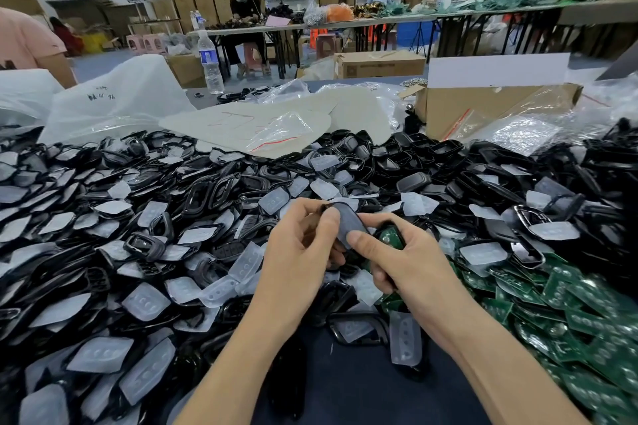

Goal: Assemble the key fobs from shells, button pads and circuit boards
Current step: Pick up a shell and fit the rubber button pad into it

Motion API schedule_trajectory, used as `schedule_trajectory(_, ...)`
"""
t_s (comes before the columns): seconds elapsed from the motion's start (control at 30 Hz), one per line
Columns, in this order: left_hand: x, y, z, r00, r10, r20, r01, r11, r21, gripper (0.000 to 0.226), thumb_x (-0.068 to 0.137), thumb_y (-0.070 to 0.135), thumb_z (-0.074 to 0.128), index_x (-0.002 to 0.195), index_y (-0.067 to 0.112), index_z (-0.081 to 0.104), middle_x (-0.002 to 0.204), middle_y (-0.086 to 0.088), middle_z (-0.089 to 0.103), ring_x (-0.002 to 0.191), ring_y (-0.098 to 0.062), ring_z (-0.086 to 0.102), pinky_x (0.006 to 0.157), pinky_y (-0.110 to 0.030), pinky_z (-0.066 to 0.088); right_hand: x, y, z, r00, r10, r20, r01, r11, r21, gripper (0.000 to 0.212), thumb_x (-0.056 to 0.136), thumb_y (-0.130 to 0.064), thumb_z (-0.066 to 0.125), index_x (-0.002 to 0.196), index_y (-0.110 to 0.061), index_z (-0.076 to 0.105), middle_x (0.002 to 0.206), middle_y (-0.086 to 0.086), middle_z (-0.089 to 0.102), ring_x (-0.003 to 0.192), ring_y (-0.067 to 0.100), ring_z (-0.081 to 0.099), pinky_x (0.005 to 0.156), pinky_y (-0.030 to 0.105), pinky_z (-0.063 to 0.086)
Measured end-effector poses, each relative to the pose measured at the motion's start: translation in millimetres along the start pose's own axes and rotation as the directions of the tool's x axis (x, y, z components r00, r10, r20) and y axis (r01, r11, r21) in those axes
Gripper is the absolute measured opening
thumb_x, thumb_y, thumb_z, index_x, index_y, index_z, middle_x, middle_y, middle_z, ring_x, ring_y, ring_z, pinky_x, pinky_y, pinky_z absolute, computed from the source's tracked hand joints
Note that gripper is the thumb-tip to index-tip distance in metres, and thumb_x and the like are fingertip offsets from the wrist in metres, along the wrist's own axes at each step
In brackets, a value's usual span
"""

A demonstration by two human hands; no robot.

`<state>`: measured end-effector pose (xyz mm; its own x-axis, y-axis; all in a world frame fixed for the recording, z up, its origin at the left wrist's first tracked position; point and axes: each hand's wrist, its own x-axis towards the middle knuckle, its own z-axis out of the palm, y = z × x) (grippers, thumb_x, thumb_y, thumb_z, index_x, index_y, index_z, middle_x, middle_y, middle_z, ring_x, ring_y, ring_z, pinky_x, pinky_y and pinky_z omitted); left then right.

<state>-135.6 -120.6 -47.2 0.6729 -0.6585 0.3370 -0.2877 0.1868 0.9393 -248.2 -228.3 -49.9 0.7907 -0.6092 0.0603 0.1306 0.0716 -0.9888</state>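
Note:
My left hand (303,245) and my right hand (404,259) meet over the middle of the table. Between them they pinch a translucent grey button pad (348,222), the left thumb on its upper edge and the right thumb on its lower end. In its curled fingers my right hand also holds a green circuit board (392,236). A dark shell part shows behind the left fingers at the pad's top. A heap of black shells (193,203) mixed with pale button pads (145,302) covers the table. Green circuit boards (569,314) lie piled at the right.
A cardboard box (490,107) with plastic bags stands at the back right, a big white bag (114,97) at the back left, and a water bottle (210,60) behind. A person's pink sleeve (24,38) is at far left; other people sit at far tables.

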Motion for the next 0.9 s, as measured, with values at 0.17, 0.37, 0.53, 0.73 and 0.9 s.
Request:
schedule_trajectory(0.17, -0.4, -1.3, 0.3, 1.0, -0.011, -0.005, 0.011, 0.999, -0.048, 0.012, 0.103, 0.028, 0.057, 0.092, 0.03, 0.062, 0.073, -0.002, 0.07, 0.063, -0.018, 0.066, 0.059, -0.023, 0.053, -2.6, -0.3, 2.3, 1.0, -0.016, -0.007, 0.016, 1.0, -0.01, 0.025, 0.074, -0.05, 0.079, 0.097, -0.044, 0.072, 0.051, 0.0, 0.054, 0.045, 0.012, 0.045, 0.047, 0.021, 0.041)
schedule_trajectory(0.37, 1.3, -6.8, -6.4, 0.99, 0.135, -0.028, -0.125, 0.964, 0.233, 0.01, 0.093, 0.04, 0.064, 0.101, 0.045, 0.06, 0.093, 0.017, 0.072, 0.085, -0.007, 0.071, 0.073, -0.029, 0.057, -3.6, 1.4, -0.7, 0.846, -0.523, -0.104, 0.376, 0.724, -0.579, 0.009, 0.089, -0.029, 0.075, 0.089, -0.037, 0.07, 0.082, -0.016, 0.066, 0.072, 0.003, 0.063, 0.062, 0.016, 0.047)
schedule_trajectory(0.53, -1.0, -10.7, -15.9, 0.878, 0.478, -0.017, -0.392, 0.739, 0.548, 0.015, 0.095, 0.031, 0.054, 0.108, 0.037, 0.06, 0.109, 0.027, 0.066, 0.094, 0.008, 0.064, 0.077, -0.007, 0.048, -7.5, 9.4, -3.7, 0.502, -0.842, 0.199, 0.585, 0.161, -0.795, 0.006, 0.098, -0.018, 0.065, 0.104, -0.017, 0.067, 0.094, 0.0, 0.059, 0.06, 0.018, 0.058, 0.046, 0.029, 0.05)
schedule_trajectory(0.73, 0.1, -12.8, -17.6, 0.727, 0.686, -0.032, -0.559, 0.618, 0.553, 0.009, 0.099, 0.015, 0.054, 0.102, 0.023, 0.058, 0.116, 0.022, 0.063, 0.107, 0.011, 0.063, 0.087, -0.008, 0.047, -9.4, 14.8, -5.7, 0.396, -0.883, 0.253, 0.579, 0.027, -0.815, 0.02, 0.098, -0.015, 0.062, 0.115, -0.023, 0.059, 0.106, -0.002, 0.051, 0.054, 0.016, 0.044, 0.038, 0.031, 0.04)
schedule_trajectory(0.9, -1.8, -10.5, -17.9, 0.713, 0.699, -0.055, -0.571, 0.624, 0.534, 0.008, 0.097, 0.014, 0.057, 0.097, 0.022, 0.056, 0.113, 0.023, 0.067, 0.101, 0.01, 0.064, 0.084, -0.007, 0.046, -9.2, 14.4, -7.1, 0.388, -0.885, 0.257, 0.579, 0.017, -0.815, 0.022, 0.097, -0.015, 0.062, 0.118, -0.023, 0.06, 0.108, -0.002, 0.052, 0.062, 0.011, 0.036, 0.037, 0.031, 0.037)
